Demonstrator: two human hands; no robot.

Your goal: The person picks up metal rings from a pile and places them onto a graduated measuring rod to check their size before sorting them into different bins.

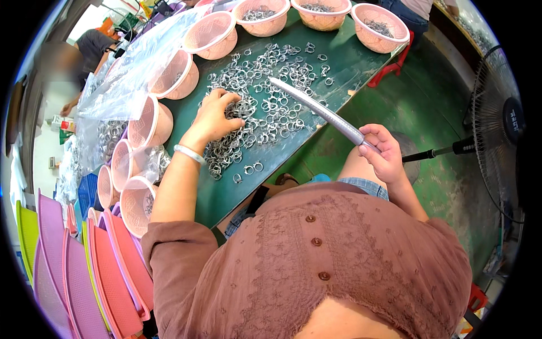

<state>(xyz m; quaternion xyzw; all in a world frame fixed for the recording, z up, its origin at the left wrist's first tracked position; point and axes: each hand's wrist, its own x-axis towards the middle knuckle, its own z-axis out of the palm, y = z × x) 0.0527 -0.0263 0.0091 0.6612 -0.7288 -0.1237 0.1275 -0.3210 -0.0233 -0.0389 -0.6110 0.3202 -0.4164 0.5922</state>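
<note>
Head view: pale lettering marks the fan (514,116) hub, and fine marks run along the smooth grey stick (323,111), which the right hand (381,150) pinches by 1 end, its tip over the scuffed green table (341,62). The left hand (216,117), thumb and fingers parted, covers part of a heap of shiny metal rings (276,116); whether it grips any cannot be told. Patterned pink baskets (223,48) and crumpled clear plastic (147,62) crowd the table's far and left edges.

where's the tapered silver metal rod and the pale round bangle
Tapered silver metal rod (322,109): head view, middle of its shaft.
Pale round bangle (190,153): head view, its visible outer band.
</note>
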